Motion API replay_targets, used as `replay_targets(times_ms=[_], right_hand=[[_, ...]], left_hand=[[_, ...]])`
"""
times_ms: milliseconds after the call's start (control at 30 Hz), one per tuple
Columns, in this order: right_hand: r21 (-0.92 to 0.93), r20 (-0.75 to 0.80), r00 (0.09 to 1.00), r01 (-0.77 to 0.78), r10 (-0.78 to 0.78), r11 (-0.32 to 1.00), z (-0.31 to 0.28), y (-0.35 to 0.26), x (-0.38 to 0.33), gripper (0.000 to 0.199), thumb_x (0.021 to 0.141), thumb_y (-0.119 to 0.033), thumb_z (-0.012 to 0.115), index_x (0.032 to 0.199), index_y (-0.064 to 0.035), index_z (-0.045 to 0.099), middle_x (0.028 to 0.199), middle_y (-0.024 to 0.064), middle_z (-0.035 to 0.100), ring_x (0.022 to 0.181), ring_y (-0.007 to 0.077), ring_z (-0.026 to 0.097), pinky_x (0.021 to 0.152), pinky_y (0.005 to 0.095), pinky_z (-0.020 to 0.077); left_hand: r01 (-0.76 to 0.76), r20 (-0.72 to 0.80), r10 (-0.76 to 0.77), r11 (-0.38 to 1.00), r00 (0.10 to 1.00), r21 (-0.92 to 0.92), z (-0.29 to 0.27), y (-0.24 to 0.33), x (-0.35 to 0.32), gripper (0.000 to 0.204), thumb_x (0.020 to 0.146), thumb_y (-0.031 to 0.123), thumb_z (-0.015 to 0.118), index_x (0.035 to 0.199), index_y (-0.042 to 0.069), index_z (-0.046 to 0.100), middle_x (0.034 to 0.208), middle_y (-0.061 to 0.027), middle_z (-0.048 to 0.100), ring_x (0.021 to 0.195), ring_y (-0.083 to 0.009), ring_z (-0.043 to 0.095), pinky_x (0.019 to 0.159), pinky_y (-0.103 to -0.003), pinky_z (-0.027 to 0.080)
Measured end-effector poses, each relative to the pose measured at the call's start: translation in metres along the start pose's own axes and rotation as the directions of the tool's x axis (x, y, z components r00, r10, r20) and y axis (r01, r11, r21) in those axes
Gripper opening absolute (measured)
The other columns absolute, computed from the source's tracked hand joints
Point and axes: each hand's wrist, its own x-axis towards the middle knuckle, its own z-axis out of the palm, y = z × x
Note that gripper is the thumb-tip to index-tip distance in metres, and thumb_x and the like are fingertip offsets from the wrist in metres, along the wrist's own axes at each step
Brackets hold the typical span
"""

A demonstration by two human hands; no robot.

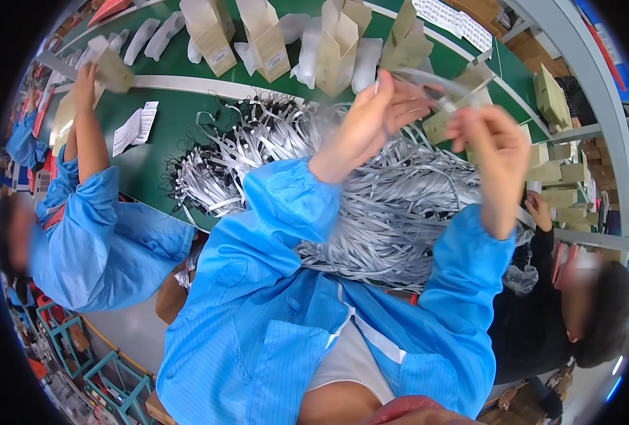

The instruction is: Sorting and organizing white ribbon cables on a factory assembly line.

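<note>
Both my hands are raised over a big heap of grey lanyard straps (pixel 392 205) on the green work surface (pixel 151 163). My left hand (pixel 378 113) pinches one end of a thin grey strap with a clear sleeve (pixel 435 83). My right hand (pixel 491 134) grips the other end, fingers closed on it. The strap is stretched between them, slightly blurred. Blue sleeves cover both my forearms.
Several open tan cardboard boxes (pixel 268 39) and white pouches (pixel 148 35) stand on the belt beyond. A person in blue at left holds a box (pixel 112 67); another person sits at right. Paper slips (pixel 136 127) lie on the green surface.
</note>
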Motion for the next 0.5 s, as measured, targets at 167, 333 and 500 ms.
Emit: replay_targets(times_ms=[167,333,500], right_hand=[[-0.137,0.086,0.996,0.026,-0.015,0.990,0.030,0.052,-0.024,0.016,0.092,-0.005,0.068,0.105,0.0044,0.068,0.094,0.0080,0.069,0.081,0.0120,0.065,0.073,0.0248,0.0515],[-0.028,-0.406,0.874,0.280,-0.267,0.960,0.046,0.035,0.003,0.029,0.090,-0.002,0.068,0.118,0.0045,0.065,0.105,0.0101,0.069,0.096,0.0146,0.066,0.086,0.0284,0.0536],[0.127,0.074,0.988,0.125,-0.135,0.984,0.020,0.041,0.023,0.026,0.088,0.002,0.067,0.114,0.0038,0.069,0.104,0.0127,0.072,0.099,0.0171,0.068,0.088,0.0292,0.0541]], left_hand=[[0.046,-0.049,-0.078,0.881,0.996,-0.470,-0.038,-0.011,0.010,0.060,0.103,0.060,0.026,0.123,0.006,0.045,0.079,-0.0045,0.055,0.056,-0.0059,0.040,0.047,-0.019,0.028],[0.241,-0.144,-0.204,0.913,0.968,0.329,0.017,0.013,0.000,0.089,0.092,0.077,0.010,0.136,0.006,0.040,0.075,-0.0022,0.049,0.050,-0.0059,0.028,0.045,-0.020,0.021],[0.122,-0.199,0.020,0.725,0.980,0.677,0.025,0.001,0.014,0.100,0.086,0.084,0.001,0.142,0.006,0.033,0.076,-0.0048,0.056,0.054,-0.0086,0.043,0.047,-0.023,0.030]])
